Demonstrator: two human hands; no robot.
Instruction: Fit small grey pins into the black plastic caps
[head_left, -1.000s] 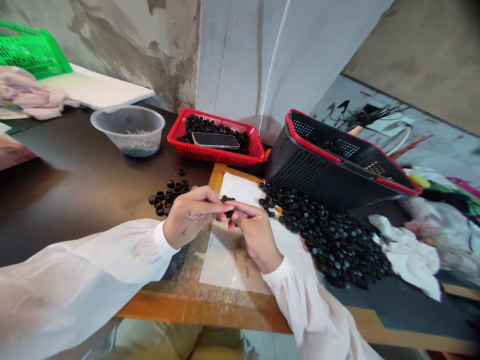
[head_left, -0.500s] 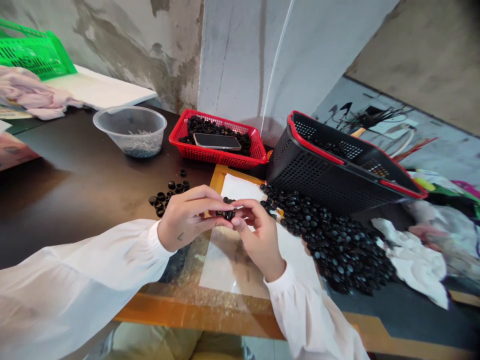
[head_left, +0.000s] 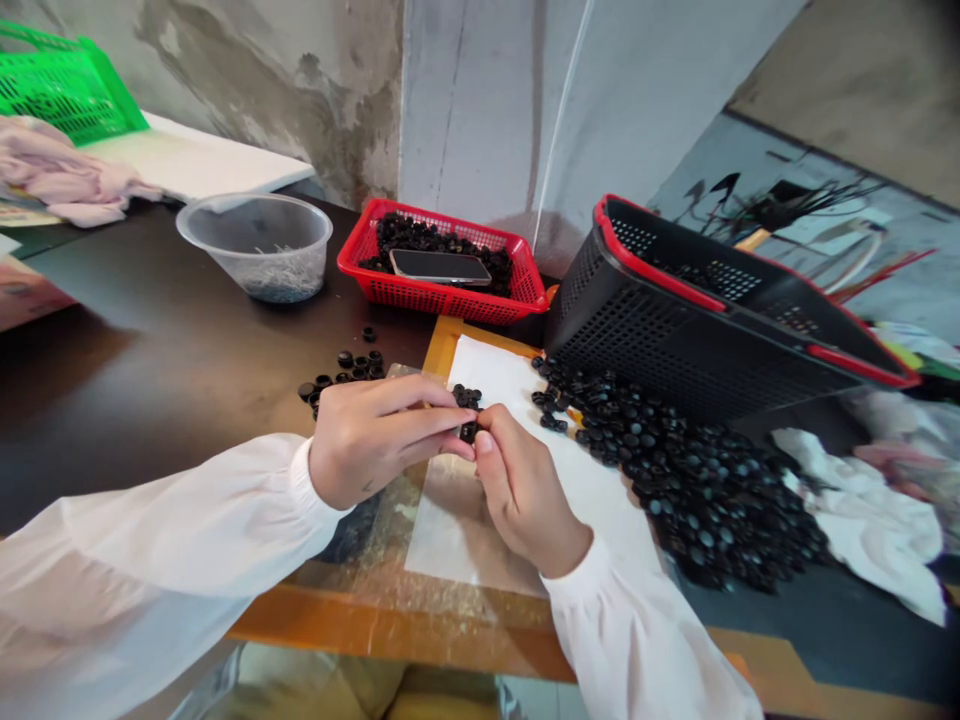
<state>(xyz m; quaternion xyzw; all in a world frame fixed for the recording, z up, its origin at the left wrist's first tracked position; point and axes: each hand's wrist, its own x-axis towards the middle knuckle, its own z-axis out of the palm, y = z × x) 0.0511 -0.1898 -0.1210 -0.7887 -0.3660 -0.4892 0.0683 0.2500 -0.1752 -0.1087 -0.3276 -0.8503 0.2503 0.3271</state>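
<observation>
My left hand (head_left: pixel 371 440) and my right hand (head_left: pixel 521 485) meet over a white sheet (head_left: pixel 517 470), fingertips pinched together on a small black cap (head_left: pixel 469 432). A few more black caps (head_left: pixel 466 396) lie just beyond the fingers. A big heap of black caps (head_left: pixel 675 480) spreads to the right of my right hand. A smaller cluster of caps (head_left: pixel 341 370) lies on the dark table behind my left hand. Both arms wear white sleeves.
A tilted black basket with a red rim (head_left: pixel 697 310) stands behind the heap. A red basket (head_left: pixel 442 290) holds caps and a phone (head_left: pixel 439 266). A clear plastic bowl (head_left: pixel 255 245), a green basket (head_left: pixel 60 90), pink cloth (head_left: pixel 67 180) and white cloth (head_left: pixel 877 500) lie around.
My hands have stayed together on the cap, sinking a little toward the sheet. The view has shifted slightly, so the baskets sit higher in the frame.
</observation>
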